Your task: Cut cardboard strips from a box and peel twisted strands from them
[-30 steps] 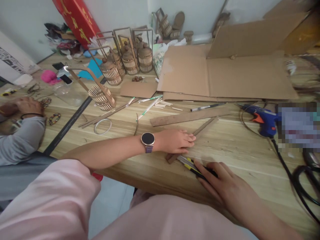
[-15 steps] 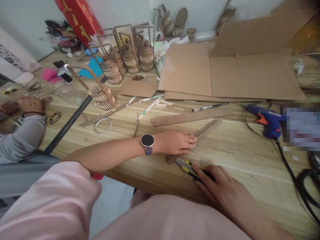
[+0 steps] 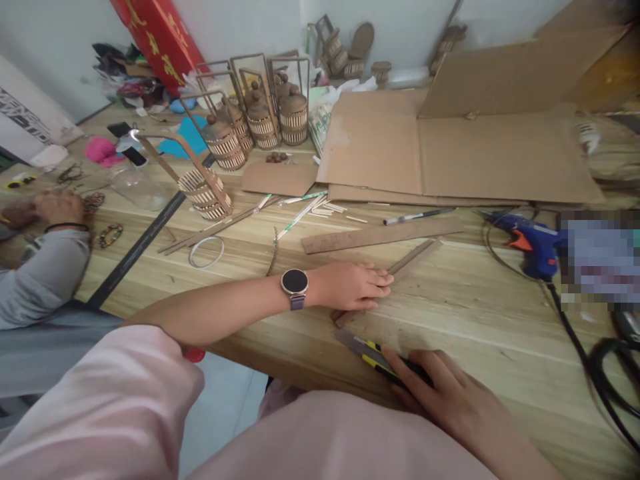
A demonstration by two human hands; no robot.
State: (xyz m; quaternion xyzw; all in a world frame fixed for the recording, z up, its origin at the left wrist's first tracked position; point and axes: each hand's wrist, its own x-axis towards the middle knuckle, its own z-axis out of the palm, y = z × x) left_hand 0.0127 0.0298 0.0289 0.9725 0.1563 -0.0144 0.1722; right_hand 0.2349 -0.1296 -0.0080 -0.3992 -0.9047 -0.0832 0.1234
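Observation:
My left hand (image 3: 353,287) lies flat, fingers stretched out, pressing a narrow brown cardboard strip (image 3: 414,260) against the wooden table (image 3: 480,293). The strip runs slantwise beneath the palm, and its near end shows below the hand. In my right hand (image 3: 445,387) is a yellow and black utility knife (image 3: 375,357), fingers wrapped round its handle. Its blade points left and lies just below the strip's near end, apart from it. A wider brown cardboard strip (image 3: 380,235) rests beyond my left hand.
A blue glue gun (image 3: 535,250) with a black cable lies right. Flattened cardboard (image 3: 375,147), a pen (image 3: 420,216) and several small lantern-like baskets (image 3: 263,123) stand or lie farther back. Another person's hands (image 3: 60,208) rest at far left, near a beaded bracelet (image 3: 110,235).
My right hand has drawn the knife slightly down and toward me, so its blade has come away from the strip's near end. My left hand stays in place.

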